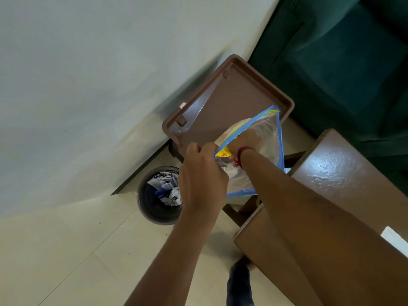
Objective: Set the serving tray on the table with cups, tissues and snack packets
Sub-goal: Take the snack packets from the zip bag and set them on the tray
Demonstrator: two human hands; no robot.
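Observation:
A brown plastic serving tray [234, 100] lies bare on a low stand near the wall. Over its near right corner hangs a clear plastic bag with blue edges [268, 138]. My left hand [202, 171] pinches the bag's rim at its left side, by a yellow label. My right hand [249, 138] is pushed down inside the bag past the wrist, which wears a red thread. What the right hand's fingers hold inside the bag is hidden. Pale contents show dimly through the plastic.
A dark waste bin [159, 195] with crumpled paper stands on the tiled floor below the tray. A brown glossy table [335, 173] runs along the right. A dark green sofa [344, 62] fills the upper right. The white wall is on the left.

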